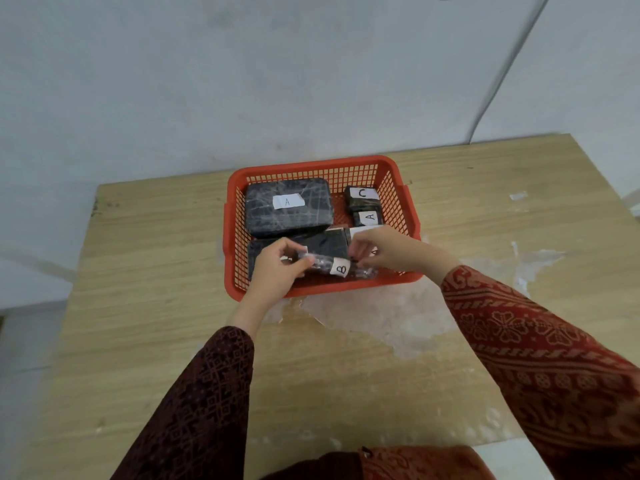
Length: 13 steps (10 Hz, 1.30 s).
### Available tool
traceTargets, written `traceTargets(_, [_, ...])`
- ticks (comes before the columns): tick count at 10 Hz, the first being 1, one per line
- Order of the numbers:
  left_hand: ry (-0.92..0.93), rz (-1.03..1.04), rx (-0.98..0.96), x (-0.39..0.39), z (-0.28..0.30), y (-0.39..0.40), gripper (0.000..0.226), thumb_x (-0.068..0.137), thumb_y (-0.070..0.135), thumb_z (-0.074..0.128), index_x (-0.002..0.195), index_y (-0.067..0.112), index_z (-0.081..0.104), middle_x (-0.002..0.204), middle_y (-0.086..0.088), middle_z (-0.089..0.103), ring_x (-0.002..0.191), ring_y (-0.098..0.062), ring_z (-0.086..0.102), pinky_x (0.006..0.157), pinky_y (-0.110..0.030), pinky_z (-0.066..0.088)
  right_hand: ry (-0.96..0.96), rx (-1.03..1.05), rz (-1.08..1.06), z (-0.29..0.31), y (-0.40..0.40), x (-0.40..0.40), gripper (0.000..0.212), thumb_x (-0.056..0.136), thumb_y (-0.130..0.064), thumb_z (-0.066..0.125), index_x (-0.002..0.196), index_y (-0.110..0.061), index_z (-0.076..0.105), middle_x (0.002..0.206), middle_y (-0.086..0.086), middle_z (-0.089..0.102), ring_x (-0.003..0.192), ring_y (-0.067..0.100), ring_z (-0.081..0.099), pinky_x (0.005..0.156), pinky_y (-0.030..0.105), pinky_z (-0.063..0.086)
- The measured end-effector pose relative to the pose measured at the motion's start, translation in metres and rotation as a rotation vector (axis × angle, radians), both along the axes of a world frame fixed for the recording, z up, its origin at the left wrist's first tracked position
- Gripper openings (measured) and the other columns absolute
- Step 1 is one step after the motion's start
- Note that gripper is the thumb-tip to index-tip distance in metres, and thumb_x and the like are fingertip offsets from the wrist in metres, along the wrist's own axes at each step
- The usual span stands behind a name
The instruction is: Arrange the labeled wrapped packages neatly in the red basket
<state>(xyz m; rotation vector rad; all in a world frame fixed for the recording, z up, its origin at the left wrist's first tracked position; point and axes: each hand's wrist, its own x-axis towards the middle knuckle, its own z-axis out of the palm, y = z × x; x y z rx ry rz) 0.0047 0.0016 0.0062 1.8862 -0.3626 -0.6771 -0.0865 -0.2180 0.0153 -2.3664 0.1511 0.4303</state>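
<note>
Package labelled B [341, 268]: narrow, dark, plastic-wrapped, held low over the near edge of the red basket [318, 164], long axis running left to right, roughly parallel to the near wall. White label near the middle, facing up. Whether resting on the basket floor or just above it, impossible to tell.

Left hand [277, 268] at the package's left end, fingers curled around it, closed in a light grip. Right hand [384, 252] at the right end, fingers bent down and pinching the wrap, thumb hidden underneath. Both equally near; 1 hand per end, package spanning the gap between them.

Just behind, a flat dark package [311, 245] lying along the left half of the basket, partly covered by the left hand. Farther back on the left, the large package labelled A [289, 206], label up. At the back right, the small package labelled C [362, 197], with a small package labelled A [369, 218] just in front of it, touching or nearly so. Another white-labelled package under the right hand, mostly hidden.

Likely step: lowering B flat into the front strip, kept parallel to the near wall. Basket on a wooden table [138, 271] against a pale wall.
</note>
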Motion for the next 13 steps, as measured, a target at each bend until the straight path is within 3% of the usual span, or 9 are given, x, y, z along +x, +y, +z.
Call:
traceTargets(1, [-0.172,-0.205,0.263,0.003,-0.017,0.007,0.023,0.074,0.032,0.079,0.078,0.015,0.065,0.077,-0.005,0.07,0.074,-0.016,0.066,0.067,-0.028,0.053,0.072,-0.147,0.009,-0.019,-0.009,-0.012,0.017,0.08,-0.01,0.07,0.097,-0.017,0.068,0.082,-0.007,0.066,0.075,0.006,0.063,0.078,0.029,0.056])
traceTargets(3, [-0.355,-0.429,0.515,0.018,-0.013,-0.006,0.022,0.072,0.038,0.078,0.07,0.017,0.07,0.074,0.004,0.067,0.077,-0.014,0.063,0.068,-0.035,0.053,0.158,-0.316,0.074,-0.025,-0.007,-0.005,0.027,0.08,-0.019,0.071,0.107,-0.017,0.069,0.101,0.004,0.071,0.089,0.019,0.064,0.079,0.03,0.051])
traceTargets(5, [-0.781,-0.801,0.739,0.018,-0.007,-0.031,0.023,0.078,0.033,0.073,0.076,0.012,0.065,0.081,-0.004,0.06,0.088,-0.028,0.062,0.062,-0.033,0.041,0.144,-0.325,-0.013,-0.026,-0.006,-0.003,0.013,0.078,-0.013,0.073,0.091,-0.013,0.072,0.095,0.006,0.072,0.076,0.012,0.056,0.073,0.025,0.047])
traceTargets(6, [-0.844,-0.893,0.78,0.018,-0.007,-0.039,0.022,0.079,0.028,0.073,0.081,0.007,0.065,0.093,-0.013,0.063,0.087,-0.033,0.063,0.061,-0.033,0.038,0.153,-0.325,-0.04,-0.023,-0.005,-0.005,0.013,0.08,-0.014,0.071,0.092,-0.011,0.074,0.096,0.006,0.072,0.076,0.011,0.056,0.073,0.024,0.046])
traceTargets(8, [-0.668,-0.839,0.705,0.021,-0.012,-0.044,0.019,0.082,0.022,0.071,0.076,0.005,0.066,0.083,-0.012,0.063,0.08,-0.03,0.063,0.059,-0.034,0.043,0.182,-0.367,-0.082,-0.015,0.006,-0.003,0.026,0.088,-0.024,0.062,0.088,-0.001,0.074,0.087,0.012,0.072,0.077,0.024,0.066,0.073,0.036,0.054])
traceTargets(10, [-0.377,-0.656,0.485,0.014,-0.012,-0.018,0.031,0.091,0.043,0.054,0.095,0.02,0.073,0.084,0.002,0.07,0.073,-0.009,0.063,0.06,-0.024,0.051,0.327,-0.346,-0.024,-0.005,0.006,-0.017,0.053,0.098,-0.043,0.038,0.06,-0.007,0.051,0.063,0.006,0.052,0.057,0.02,0.05,0.059,0.032,0.04])
traceTargets(11, [-0.18,-0.664,0.402,0.008,-0.011,-0.009,0.032,0.091,0.046,0.052,0.111,0.027,0.069,0.102,0.008,0.068,0.089,-0.006,0.063,0.078,-0.023,0.052,0.33,-0.337,0.002,0.0,0.009,-0.024,0.056,0.099,-0.045,0.032,0.084,-0.001,0.064,0.084,0.013,0.064,0.079,0.027,0.061,0.076,0.041,0.049])
traceTargets(12, [-0.115,-0.628,0.343,0.005,-0.008,-0.005,0.031,0.092,0.042,0.055,0.116,0.027,0.066,0.11,0.008,0.066,0.098,-0.005,0.062,0.084,-0.022,0.05,0.274,-0.391,0.027,0.007,0.012,-0.027,0.051,0.098,-0.046,0.033,0.092,-0.006,0.064,0.089,0.01,0.064,0.082,0.027,0.061,0.077,0.041,0.05])
traceTargets(13, [-0.219,-0.544,0.299,0.005,0.004,0.0,0.025,0.094,0.034,0.055,0.115,0.026,0.065,0.108,0.008,0.066,0.097,-0.004,0.063,0.079,-0.016,0.049,0.162,-0.423,0.02,0.024,0.013,-0.022,0.042,0.096,-0.045,0.04,0.105,-0.011,0.063,0.1,0.01,0.066,0.092,0.028,0.061,0.077,0.039,0.049])
